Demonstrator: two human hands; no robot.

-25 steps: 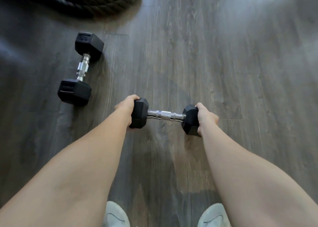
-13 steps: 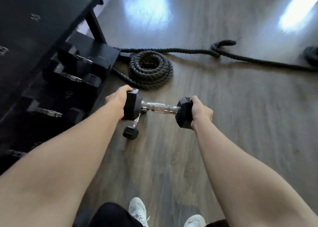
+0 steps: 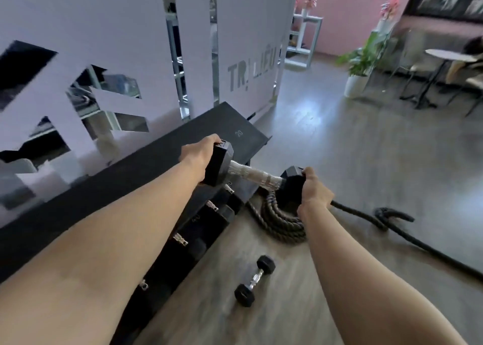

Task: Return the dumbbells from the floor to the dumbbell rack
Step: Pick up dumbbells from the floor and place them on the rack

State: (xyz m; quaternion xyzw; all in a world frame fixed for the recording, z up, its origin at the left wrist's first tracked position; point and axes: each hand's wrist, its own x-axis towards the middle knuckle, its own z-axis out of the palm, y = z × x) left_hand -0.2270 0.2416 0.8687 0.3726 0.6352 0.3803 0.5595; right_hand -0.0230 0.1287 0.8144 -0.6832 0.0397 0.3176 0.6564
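Dumbbell rack (image 3: 146,167): black, tiered, running along the left side against a white partition. Its top shelf is bare where visible and bears a "20" marking. The lower tier holds several black dumbbells (image 3: 198,224) set side by side, chrome handles showing; their exact count cannot be told.

Left hand (image 3: 200,156): fingers wrapped over the left hex head of the held dumbbell (image 3: 251,173), gripping it above the rack's right end.

Held dumbbell: raised off the floor, chrome handle exposed between the two hands, left end higher than the right.

Right hand (image 3: 312,190): fingers closed over the right hex head.

Floor (image 3: 352,161): a second dumbbell (image 3: 254,280), small, lies just beside the rack's front edge, below the held one. A coiled black rope (image 3: 281,222) lies at the rack's right end, its tail trailing rightward.
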